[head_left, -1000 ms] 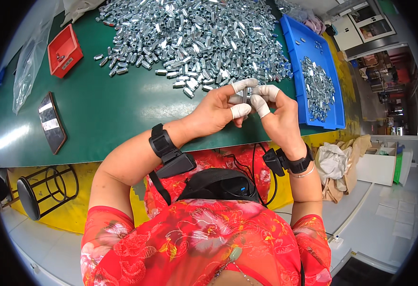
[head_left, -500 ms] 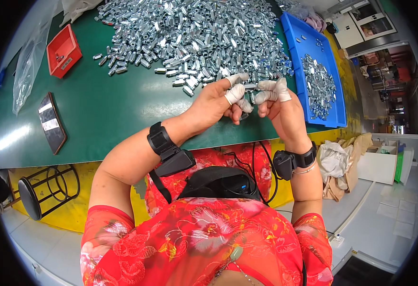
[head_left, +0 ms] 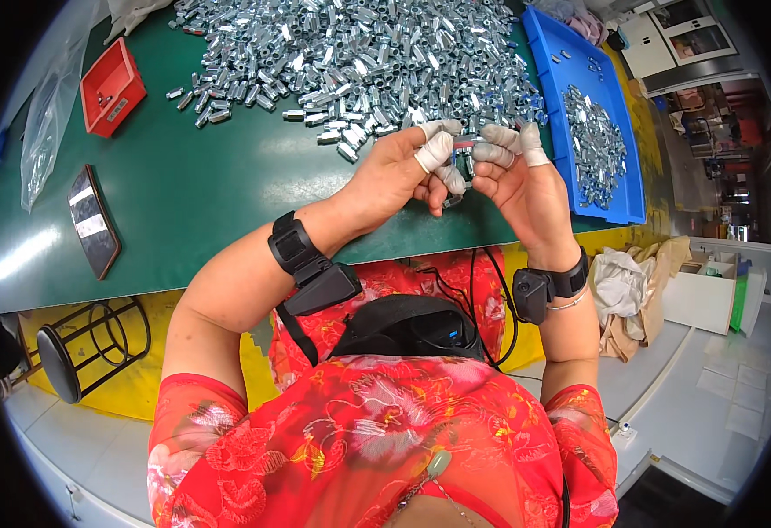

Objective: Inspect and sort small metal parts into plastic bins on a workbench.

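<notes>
A green-topped table point(head_left: 209, 185) stands on pale floor point(head_left: 719, 414), black stool point(head_left: 77, 352) beside it.

Two hands: left hand point(head_left: 403, 172), right hand point(head_left: 526, 185).
One green desk point(head_left: 209, 185).
One large heap of silver metal fittings point(head_left: 359, 53), too many to count.
One blue tray point(head_left: 570, 79) with one smaller heap point(head_left: 595, 141).
One red box point(head_left: 113, 86).
One phone point(head_left: 92, 222).
One clear plastic bag point(head_left: 44, 132).
One black stool point(head_left: 77, 348).
Two wrist devices.
</notes>
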{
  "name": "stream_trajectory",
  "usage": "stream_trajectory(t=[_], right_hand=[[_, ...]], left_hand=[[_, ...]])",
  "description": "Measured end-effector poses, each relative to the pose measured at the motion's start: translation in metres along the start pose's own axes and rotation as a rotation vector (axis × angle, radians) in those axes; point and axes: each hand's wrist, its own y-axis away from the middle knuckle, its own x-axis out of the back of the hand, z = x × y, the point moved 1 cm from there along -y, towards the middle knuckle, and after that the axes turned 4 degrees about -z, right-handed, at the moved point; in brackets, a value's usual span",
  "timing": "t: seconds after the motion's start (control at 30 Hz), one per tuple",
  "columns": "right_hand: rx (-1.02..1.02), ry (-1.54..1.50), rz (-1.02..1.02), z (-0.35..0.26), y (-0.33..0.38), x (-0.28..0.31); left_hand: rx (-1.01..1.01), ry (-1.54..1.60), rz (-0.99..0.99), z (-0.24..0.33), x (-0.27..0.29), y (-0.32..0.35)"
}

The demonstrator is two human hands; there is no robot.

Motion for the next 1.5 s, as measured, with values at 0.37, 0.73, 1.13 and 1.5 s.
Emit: stream_trajectory(t=[0.37,0.73,1.13,1.5], right_hand=[[0.065,-0.094,-0.01,0.003,0.004,-0.016],[0.385,0.953,0.143,0.015,0.006,-0.019],[0.724,1.482,0.7,-0.051,0.021,0.075],[0.13,1.345,0.224,0.012,-0.011,0.025]], left_hand=[[-0.142,0.004,0.206,-0.002,0.006,-0.004],[-0.125,-0.285,-0.027,-0.002,-0.005,0.004],[0.112,-0.109,0.142,0.005,0.011,-0.003],[-0.026,-0.194,0.178,-0.001,0.007,-0.003]])
